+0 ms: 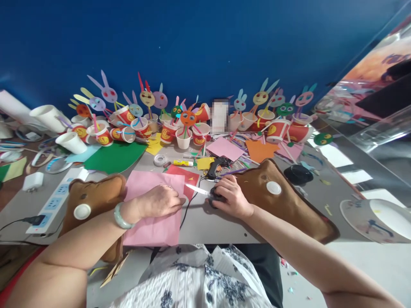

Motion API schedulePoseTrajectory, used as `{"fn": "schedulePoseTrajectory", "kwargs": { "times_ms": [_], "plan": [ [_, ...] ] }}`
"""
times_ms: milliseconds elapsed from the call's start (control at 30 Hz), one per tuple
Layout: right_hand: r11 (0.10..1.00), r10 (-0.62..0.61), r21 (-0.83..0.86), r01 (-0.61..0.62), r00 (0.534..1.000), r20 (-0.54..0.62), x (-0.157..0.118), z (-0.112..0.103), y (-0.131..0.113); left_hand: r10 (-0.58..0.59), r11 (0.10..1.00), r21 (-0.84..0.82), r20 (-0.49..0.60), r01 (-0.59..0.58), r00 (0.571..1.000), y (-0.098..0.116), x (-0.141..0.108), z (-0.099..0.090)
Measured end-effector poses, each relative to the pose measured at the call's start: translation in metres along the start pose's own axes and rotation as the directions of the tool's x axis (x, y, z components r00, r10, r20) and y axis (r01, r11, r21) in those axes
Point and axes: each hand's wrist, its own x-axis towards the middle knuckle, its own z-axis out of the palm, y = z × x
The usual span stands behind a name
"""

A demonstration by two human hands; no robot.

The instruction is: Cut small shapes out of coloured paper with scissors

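Observation:
My left hand [161,201], with a pale green bangle on its wrist, lies over a sheet of pink paper [136,229]. Its fingers are curled closed at the sheet's right edge, gripping it. To the right, my right hand [233,197] is wrapped round the dark handle of a pair of scissors [199,189]. The blades point left toward the pink sheet, over a piece of red paper [189,173]. How far apart the blades stand is hard to make out.
Brown cushions [266,201] flank my hands. Behind lie a black glue gun [219,164], a glue stick [183,163], green paper [117,155] and a tape roll [159,160]. Paper cups [183,139] with paper rabbit faces line the wall. A power strip [58,201] lies left.

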Motion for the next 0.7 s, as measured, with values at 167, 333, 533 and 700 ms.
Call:
{"fn": "schedulePoseTrajectory", "kwargs": {
  "times_ms": [167,333,533,700],
  "plan": [
    [1.000,0.002,-0.023,-0.003,0.999,-0.042,0.001,0.001,0.002,0.043,0.996,0.082,0.010,-0.043,0.999,-0.005,-0.002,0.005],
    [1.000,0.001,-0.030,-0.003,0.998,-0.060,0.003,0.001,0.004,0.055,0.996,0.067,0.005,-0.055,0.998,-0.006,-0.003,0.002],
    [1.000,0.000,0.002,0.000,0.999,-0.051,0.011,-0.006,0.001,0.053,0.999,-0.008,-0.027,-0.054,0.998,-0.007,0.000,-0.008],
    [0.998,-0.022,0.060,0.013,0.990,0.140,0.025,-0.010,-0.009,0.013,1.000,-0.028,-0.013,-0.013,1.000,-0.008,0.001,-0.012]
  ]
}}
